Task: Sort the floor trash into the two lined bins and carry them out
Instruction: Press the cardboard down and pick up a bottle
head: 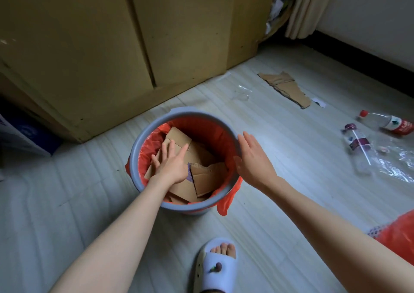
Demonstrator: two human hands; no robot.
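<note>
Head view shows us a pale, ribbed floor (pixel 280 158) running up to a tall cabinet (pixel 112 35) of flat, yellow-brown board. On the floor in front of the cabinet stands a round grey plastic bin (pixel 143 136) lined with a thin, glossy red bag (pixel 226 199) whose edge spills over the near rim. Inside lie flat, torn pieces of brown cardboard (pixel 206 176), stacked at angles. Our left hand (pixel 172 165) reaches down into the bin, fingers straight and spread, pressing flat on the cardboard. Our right hand (pixel 253 158) hovers just above the bin's right rim, fingers straight and close together, holding nothing.

Further right on the floor we see a jagged cardboard scrap (pixel 289 89), and well apart from the bin two crushed clear plastic bottles (pixel 358 145) lying on crinkled clear film (pixel 398 165). Another red bag (pixel 398 236) shows at the right edge. Below, a lilac slipper (pixel 215 268) covers our foot.
</note>
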